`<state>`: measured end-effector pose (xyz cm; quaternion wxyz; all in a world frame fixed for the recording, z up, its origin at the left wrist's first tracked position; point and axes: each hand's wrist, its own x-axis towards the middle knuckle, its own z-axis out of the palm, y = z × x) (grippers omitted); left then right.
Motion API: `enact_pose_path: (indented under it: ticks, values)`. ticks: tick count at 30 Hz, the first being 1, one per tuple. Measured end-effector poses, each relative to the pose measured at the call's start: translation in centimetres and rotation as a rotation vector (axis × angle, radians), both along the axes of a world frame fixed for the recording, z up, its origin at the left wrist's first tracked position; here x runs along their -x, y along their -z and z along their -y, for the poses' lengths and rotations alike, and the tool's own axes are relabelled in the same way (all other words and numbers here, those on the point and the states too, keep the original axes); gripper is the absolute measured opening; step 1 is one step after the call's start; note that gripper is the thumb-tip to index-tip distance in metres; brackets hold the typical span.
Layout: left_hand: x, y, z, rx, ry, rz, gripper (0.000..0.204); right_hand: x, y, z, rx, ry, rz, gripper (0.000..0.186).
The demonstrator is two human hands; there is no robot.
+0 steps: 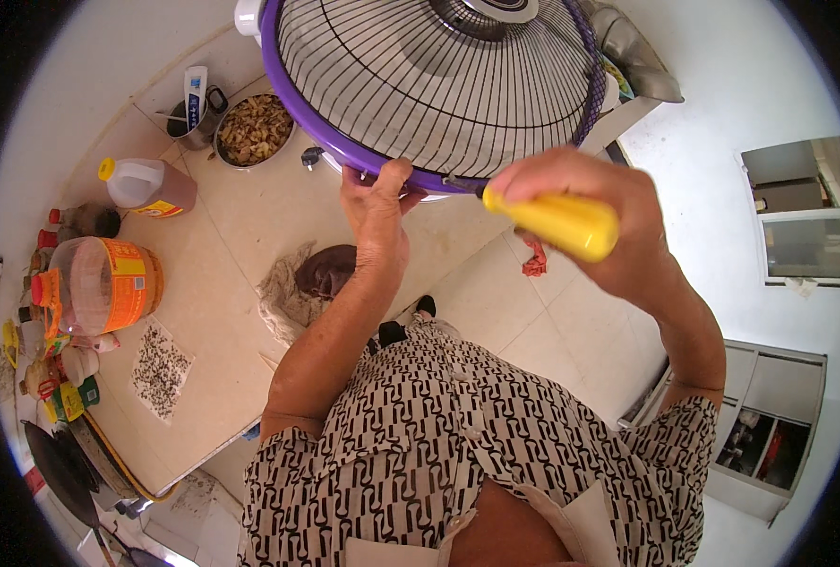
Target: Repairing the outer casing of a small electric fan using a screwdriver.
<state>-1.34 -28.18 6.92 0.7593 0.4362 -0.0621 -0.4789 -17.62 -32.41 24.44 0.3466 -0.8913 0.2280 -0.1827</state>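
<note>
A round appliance with a purple rim (340, 137) and black wire guard (420, 85) fills the upper middle of the head view, tilted over the tiled counter. My left hand (377, 203) grips the lower part of the rim with thumb and fingers closed on it. My right hand (618, 198) is closed around a yellow-handled screwdriver (562, 227), whose short shaft reaches the rim just right of my left thumb; the exact tip is too small to make out. A black plug (311, 158) shows under the rim. A brown and pale cloth bundle (288, 298) lies below my left hand.
The counter (212, 378) holds a bowl of brown food pieces (255, 128), a metal pot (193, 132), plastic jugs (155, 189), condiment bottles and a speckled sheet (160, 369). A black pan (61, 472) sits lower left. A red scrap (533, 260) lies right. Cabinets (760, 425) line the right.
</note>
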Motion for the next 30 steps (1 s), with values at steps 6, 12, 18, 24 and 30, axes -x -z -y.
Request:
enact_pose_path:
  ticks: [6,12,18,24,30]
  values:
    - [-0.1,0.0,-0.1,0.001,0.012,-0.013,0.048,-0.2,0.9,-0.3,0.042,-0.160,0.090,0.039]
    - [0.2,-0.1,0.2,0.004,0.014,0.006,0.047,-1.0,0.8,0.1,0.156,-0.065,0.109,0.027]
    - [0.0,0.1,-0.1,0.001,0.002,0.010,0.050,-1.6,-0.4,0.2,-0.081,0.030,0.008,0.024]
    - [0.0,0.2,0.0,0.000,0.008,0.012,0.048,-1.1,-0.6,0.6,-0.021,-0.101,-0.110,0.024]
    - [0.2,0.0,0.2,0.005,0.015,0.028,0.042,-1.3,0.0,0.5,0.197,-0.080,0.051,0.027]
